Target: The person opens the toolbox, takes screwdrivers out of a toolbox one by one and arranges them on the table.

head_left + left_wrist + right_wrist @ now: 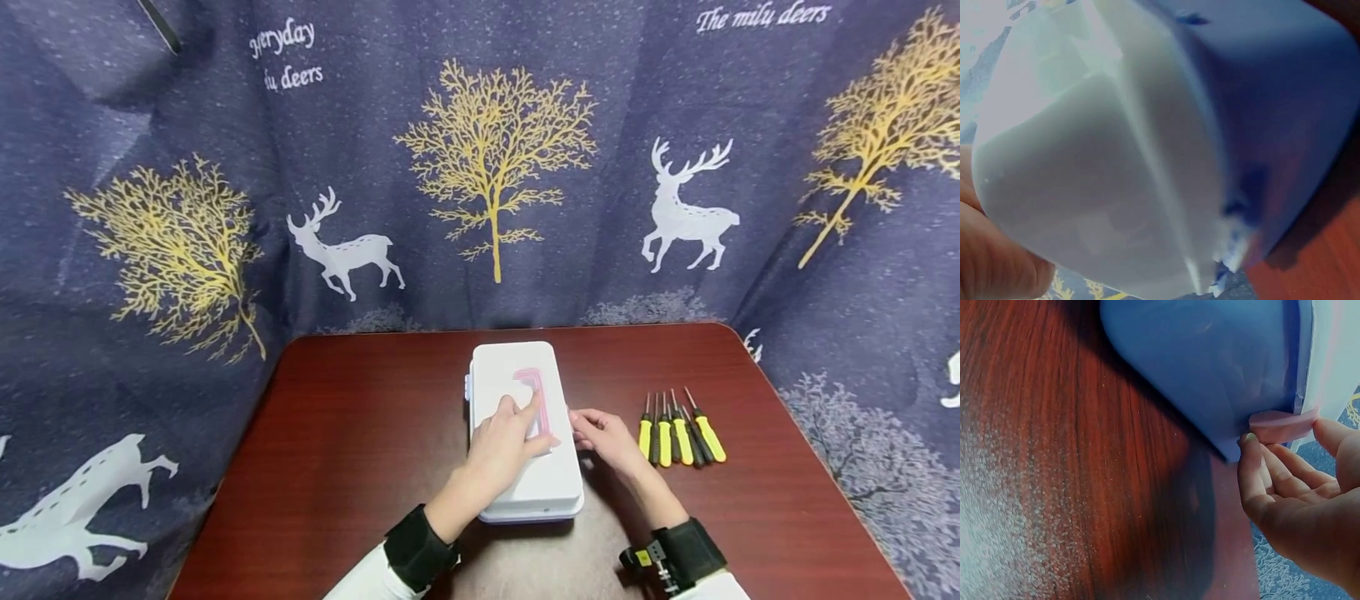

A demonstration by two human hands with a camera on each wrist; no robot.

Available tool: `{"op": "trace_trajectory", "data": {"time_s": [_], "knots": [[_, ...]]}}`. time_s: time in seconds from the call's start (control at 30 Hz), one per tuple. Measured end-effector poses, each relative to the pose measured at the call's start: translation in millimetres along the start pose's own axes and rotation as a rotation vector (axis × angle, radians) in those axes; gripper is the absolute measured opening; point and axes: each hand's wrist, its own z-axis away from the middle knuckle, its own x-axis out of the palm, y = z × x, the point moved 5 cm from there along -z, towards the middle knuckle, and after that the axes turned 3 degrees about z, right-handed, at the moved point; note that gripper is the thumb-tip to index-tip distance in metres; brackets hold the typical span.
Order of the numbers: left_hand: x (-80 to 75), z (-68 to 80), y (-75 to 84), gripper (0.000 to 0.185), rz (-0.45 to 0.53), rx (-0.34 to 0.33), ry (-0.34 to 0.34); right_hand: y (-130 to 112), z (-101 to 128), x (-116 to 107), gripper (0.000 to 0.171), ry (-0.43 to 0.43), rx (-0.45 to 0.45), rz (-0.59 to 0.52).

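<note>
A storage box with a white lid [517,367] and a blue body [1285,81] sits closed on the table, a pink handle [545,412] on its lid. My left hand [497,448] rests on the lid, its index finger and thumb stretched out over the handle area. On the box's right side, my right hand [609,442] pinches a pink latch [1282,427] between the thumb and the fingers. The latch bridges the edge between body and lid in the right wrist view. The inside of the box is hidden.
Several screwdrivers with yellow and black handles [665,442] lie side by side to the right of my right hand. The dark red wooden table [360,450] reaches back to a patterned blue curtain [525,275].
</note>
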Motion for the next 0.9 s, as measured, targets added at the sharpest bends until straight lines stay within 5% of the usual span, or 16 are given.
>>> {"op": "trace_trajectory", "data": {"time_s": [0.17, 0.4, 0.57, 0.9], "knots": [[-3.7, 5.8, -11.0, 0.045, -0.058, 0.007, -0.041, 0, 0, 9, 0.044, -0.057, -0.005, -0.01], [-17.9, 21.5, -34.0, 0.032, 0.288, 0.033, 0.029, -12, -5, 3, 0.041, -0.027, -0.023, 0.092], [-31.2, 40.3, -53.9, 0.025, 0.439, 0.006, 0.093, -37, -22, -8, 0.043, 0.038, -0.055, 0.162], [-24.8, 72.8, -81.9, 0.043, 0.434, -0.105, -0.106, -84, -66, -5, 0.043, 0.054, -0.202, 0.221]]}}
